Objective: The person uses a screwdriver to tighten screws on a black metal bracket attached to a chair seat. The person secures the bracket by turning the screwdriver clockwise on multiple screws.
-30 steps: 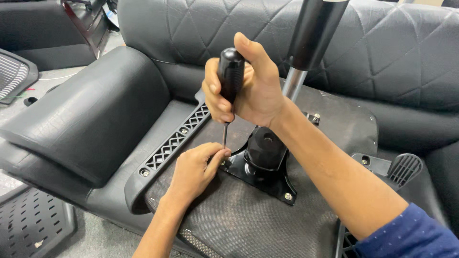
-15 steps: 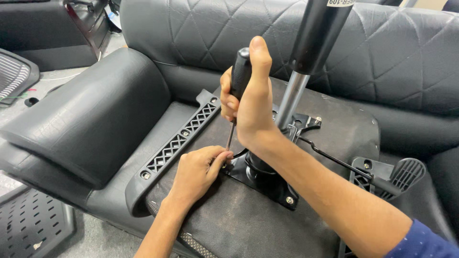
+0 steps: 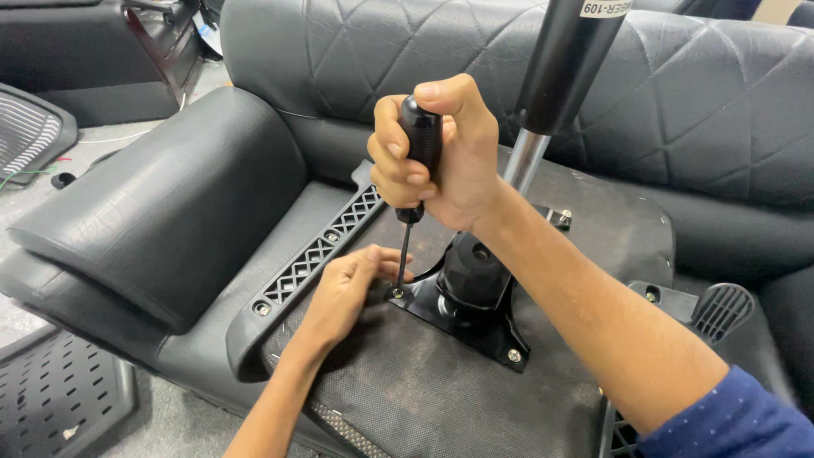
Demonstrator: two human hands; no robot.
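My right hand (image 3: 441, 157) grips the black handle of a screwdriver (image 3: 417, 157), held upright. Its thin shaft points down onto a screw (image 3: 397, 293) at the left corner of a black metal mechanism plate (image 3: 462, 318). The plate lies on the underside of an upturned chair seat (image 3: 441, 390). My left hand (image 3: 343, 293) rests on the seat, fingertips pinched around the shaft's tip beside the screw. A black and silver gas cylinder (image 3: 551, 93) rises from the plate behind my right hand.
A black lattice armrest bracket (image 3: 314, 259) lies left of the plate, another (image 3: 716, 309) at the right. The seat rests on a black leather sofa with a padded arm (image 3: 161, 212). A perforated black part (image 3: 51, 399) lies on the floor, lower left.
My right hand has turned on the screwdriver handle, and the shaft now stands more upright over the screw. My left hand stays by the tip. The view has shifted slightly.
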